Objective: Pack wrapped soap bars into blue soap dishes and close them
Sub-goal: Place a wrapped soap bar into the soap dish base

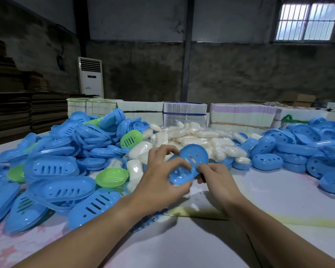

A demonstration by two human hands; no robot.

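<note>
A blue soap dish [190, 161] is held above the table between both hands, tilted, its holed face toward me. My left hand [161, 171] grips its left and lower edge. My right hand [213, 175] pinches its lower right edge. Whether a soap bar is inside is hidden. Behind the hands lies a heap of white wrapped soap bars [193, 138]. Loose blue dish halves [62, 171] are piled at the left, with a few green ones [111, 177] among them. More blue dishes [298, 149] are heaped at the right.
The pale table [201, 238] stretches toward me under my forearms. Stacks of flat white cartons [184, 113] line the far edge. A white floor air conditioner [91, 77] stands by the back wall, and dark cardboard stacks [17, 105] rise at the left.
</note>
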